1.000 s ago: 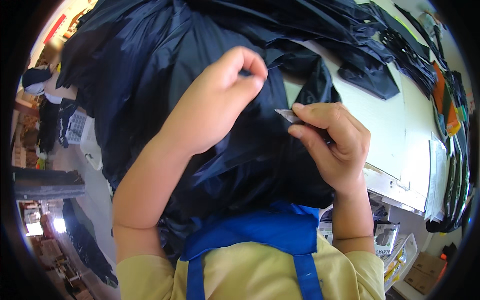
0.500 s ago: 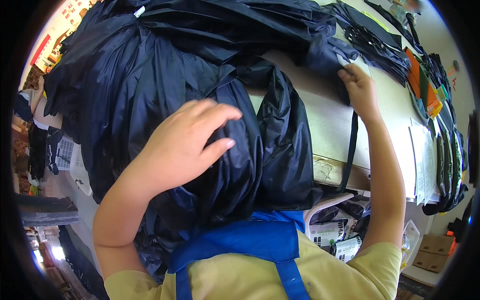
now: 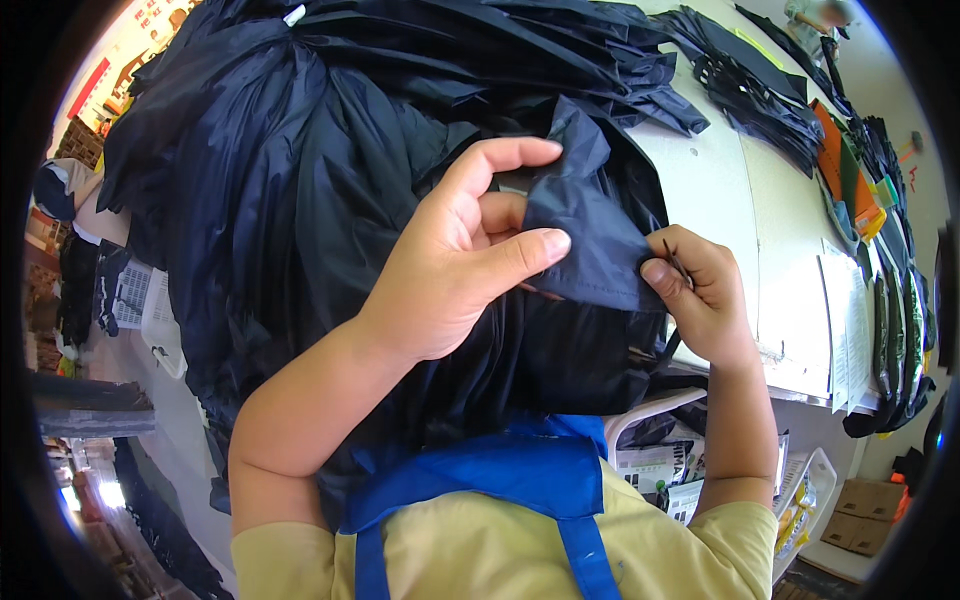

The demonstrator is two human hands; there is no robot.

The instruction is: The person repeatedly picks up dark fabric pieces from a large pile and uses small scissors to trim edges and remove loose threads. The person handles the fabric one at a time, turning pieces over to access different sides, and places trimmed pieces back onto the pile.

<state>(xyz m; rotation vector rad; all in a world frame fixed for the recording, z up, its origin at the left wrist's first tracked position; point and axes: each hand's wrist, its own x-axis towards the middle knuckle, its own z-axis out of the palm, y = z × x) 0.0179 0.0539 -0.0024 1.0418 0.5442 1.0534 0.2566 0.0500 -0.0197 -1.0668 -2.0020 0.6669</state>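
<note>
A raised corner of thin black fabric (image 3: 590,235) with a stitched hem is stretched between my two hands. My left hand (image 3: 430,250) grips its left side, thumb in front and some fingers behind, the index finger held apart. My right hand (image 3: 705,290) pinches the right end of the hem between thumb and bent fingers. A thin dark strip or tool sticks up from that fist; its kind I cannot make out. The rest of the large black fabric pile (image 3: 330,200) hangs in folds over the table and toward my lap.
A pale table (image 3: 720,190) lies under the fabric. Flat black pieces (image 3: 755,95) are piled at its far right, beside an orange folder (image 3: 840,165). White papers (image 3: 845,320) hang at the right edge. Below are a white basket (image 3: 820,480) and brown cartons (image 3: 865,510).
My right hand has come left and nearer, bringing the black fabric corner with it. My left hand has moved up and right and taken hold of the fabric, having been empty before.
</note>
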